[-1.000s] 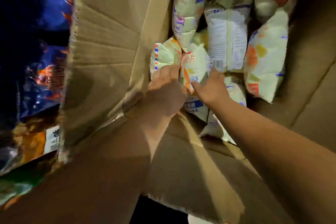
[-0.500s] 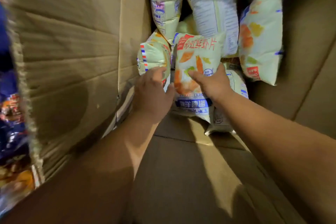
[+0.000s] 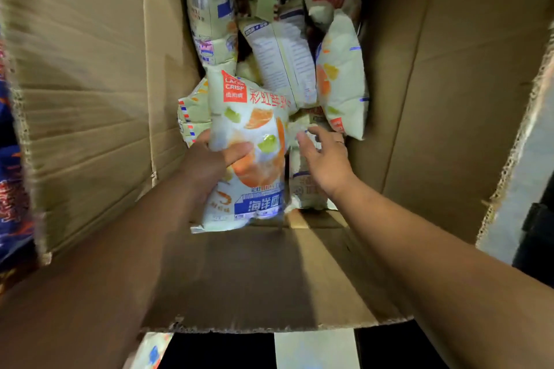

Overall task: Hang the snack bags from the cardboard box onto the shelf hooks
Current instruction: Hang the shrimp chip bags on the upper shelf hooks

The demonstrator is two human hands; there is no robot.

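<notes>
Left hand [image 3: 209,163] grips snack bag [image 3: 251,141], thumb across its front; right hand [image 3: 328,159] loose, fingers spread, holding nothing.
Near edge of cardboard box [image 3: 254,275]: torn corrugated flap, then bare floor up to the hands; side walls stand well apart, outside both forearms. Held bag: pale, puffed, upright inside the box, red label top left, orange and green chips printed, blue panel at bottom. Right hand just beside it, above a lying bag [image 3: 305,192]. Beyond, other bags [image 3: 341,81] heaped against the far wall, some showing printed backs.
</notes>
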